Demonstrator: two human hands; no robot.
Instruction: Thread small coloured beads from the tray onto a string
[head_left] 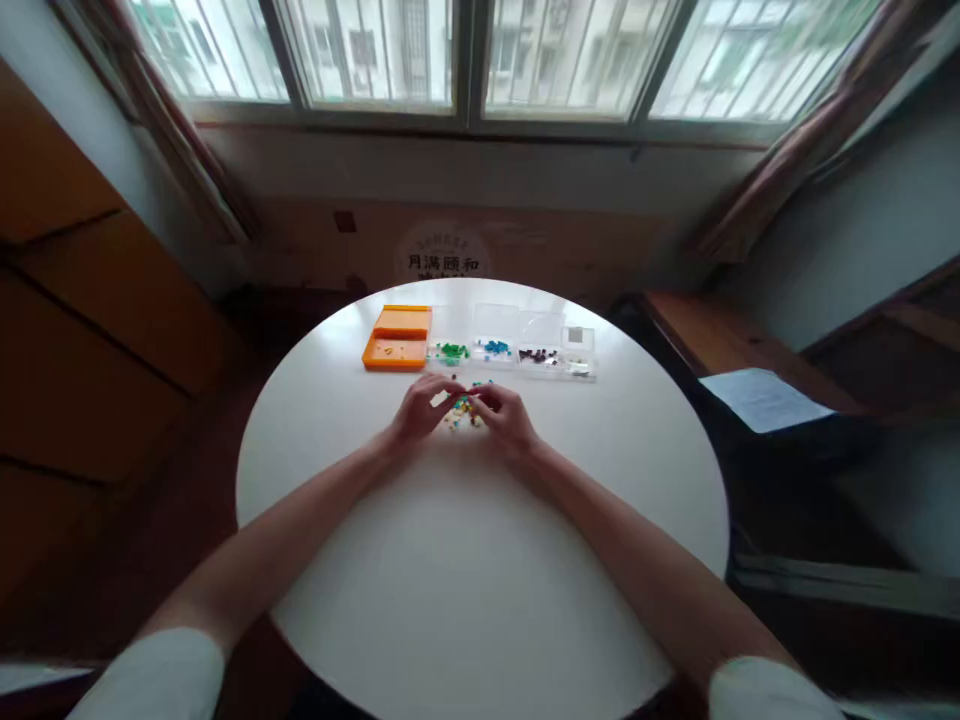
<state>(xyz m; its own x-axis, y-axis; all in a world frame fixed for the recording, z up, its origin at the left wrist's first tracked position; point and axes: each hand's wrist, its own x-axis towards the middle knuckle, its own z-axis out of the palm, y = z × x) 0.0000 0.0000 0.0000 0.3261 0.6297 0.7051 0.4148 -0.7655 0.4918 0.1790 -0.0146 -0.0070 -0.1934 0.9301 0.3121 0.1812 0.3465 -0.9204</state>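
Head view, loose pile: mixed small pieces [459, 410], yellow, green and blue among them, lie on the far half of the desk [465, 580], well inside its far edge and midway between its left and right edges.
Left hand: the left hand [420, 406] is at the pile's left side, thumb and forefinger curved toward each other.
Right hand: the right hand [511, 415] is at the pile's right side, its fingertips meeting or nearly meeting those of the left hand over the pile.
Fingers: a dark red trace shows between the two sets of fingers; too small to tell whether either hand is clamped on a piece.
Stray piece: one dark piece [454, 377] lies just beyond the left fingertips, toward the desk's far edge.
Orange box: the orange box [394, 367] stands open toward the far left edge, a few pale bits inside.
Clear boxes: a row of clear boxes [480, 362] runs from the orange box toward the far right edge; contents, left to right, are green pieces [453, 351], blue pieces [496, 347] and dark pieces [538, 355].
Surroundings: a paper sheet [765, 398] lies beyond the desk's right edge; a barred window [405, 55] is beyond its far edge.
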